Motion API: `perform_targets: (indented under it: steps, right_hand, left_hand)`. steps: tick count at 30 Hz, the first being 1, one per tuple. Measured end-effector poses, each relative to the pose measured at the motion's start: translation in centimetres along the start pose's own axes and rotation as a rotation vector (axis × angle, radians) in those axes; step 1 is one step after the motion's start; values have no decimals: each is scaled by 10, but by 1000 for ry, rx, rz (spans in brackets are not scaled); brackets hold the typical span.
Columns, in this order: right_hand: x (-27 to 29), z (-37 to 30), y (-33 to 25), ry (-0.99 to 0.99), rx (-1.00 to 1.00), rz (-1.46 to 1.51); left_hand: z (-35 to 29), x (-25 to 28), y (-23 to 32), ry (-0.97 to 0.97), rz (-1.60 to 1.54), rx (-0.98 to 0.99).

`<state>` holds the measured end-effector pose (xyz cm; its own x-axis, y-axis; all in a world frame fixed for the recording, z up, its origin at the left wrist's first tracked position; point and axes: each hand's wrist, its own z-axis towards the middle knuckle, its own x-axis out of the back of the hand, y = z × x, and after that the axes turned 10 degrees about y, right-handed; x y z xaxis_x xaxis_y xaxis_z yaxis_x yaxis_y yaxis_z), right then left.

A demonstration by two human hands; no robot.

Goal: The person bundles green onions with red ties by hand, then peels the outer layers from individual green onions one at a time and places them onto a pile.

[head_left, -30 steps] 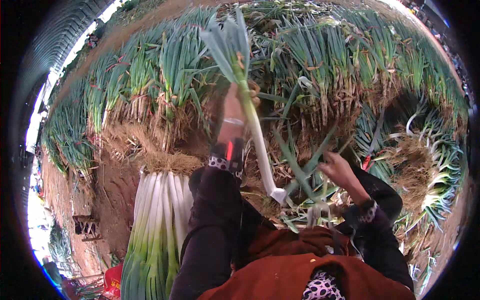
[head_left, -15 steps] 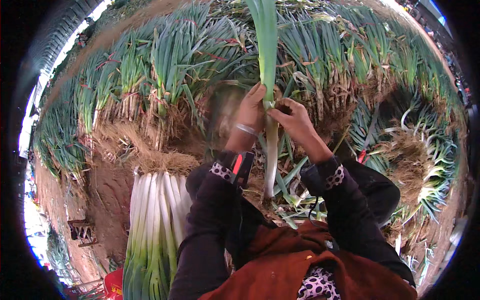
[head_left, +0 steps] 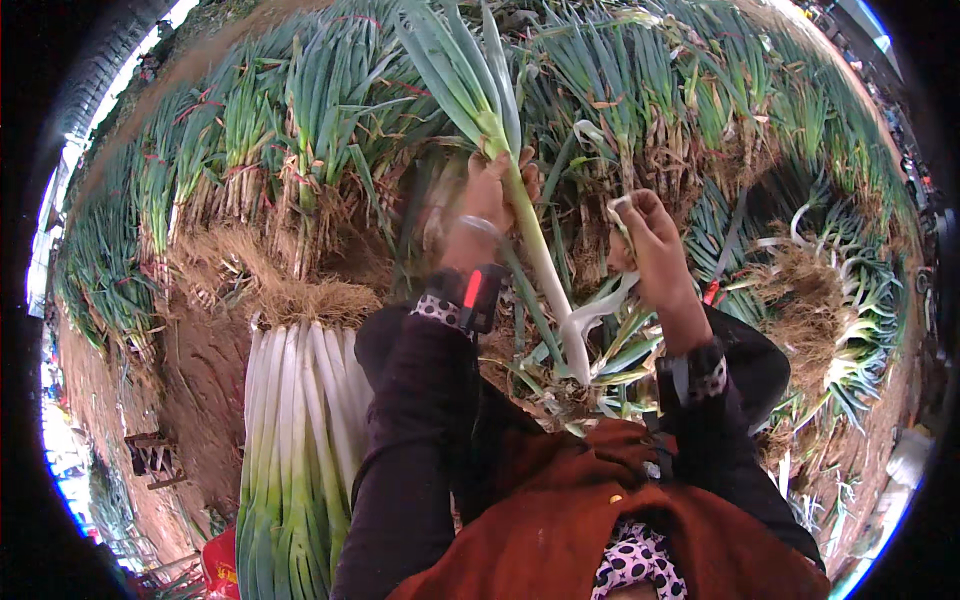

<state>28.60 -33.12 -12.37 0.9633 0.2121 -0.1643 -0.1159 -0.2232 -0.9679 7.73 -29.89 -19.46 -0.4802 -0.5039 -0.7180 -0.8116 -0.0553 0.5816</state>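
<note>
My left hand (head_left: 486, 205) is wrapped round the upper stalk of a leek (head_left: 538, 232). The leek slants, green leaves fanning out at the top and the white root end low by my lap. To its right, my right hand (head_left: 660, 250) is closed in a pinch on a pale strip of leek skin (head_left: 603, 303). That strip hangs from my fingers down to the lower white stalk, where it still seems to touch. A bracelet sits on my left wrist.
Trimmed leeks (head_left: 300, 395) lie at the left, roots pointing away. Tied bundles of leeks (head_left: 335, 110) line the far side. More leeks with matted roots (head_left: 805, 310) lie at the right. Peeled leaves (head_left: 625, 365) litter the ground before me. A small stool (head_left: 155, 460) is far left.
My right hand has moved right and away from the stalk, pulling a strip of skin loose. The leek in my left hand has tilted, its top going left and its root end right.
</note>
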Motion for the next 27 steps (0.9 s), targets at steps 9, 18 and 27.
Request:
perform_targets:
  steps: [9, 18, 27]
  right_hand:
    - [38, -59, 95, -511, -452, -392]
    - [88, -130, 53, -363, -293, -609]
    - [179, -143, -9, -371, -490, -893]
  left_hand:
    - [41, 18, 8, 38, 9, -86]
    - [100, 49, -73, 282, 33, 127]
    - [121, 57, -9, 198, -33, 134]
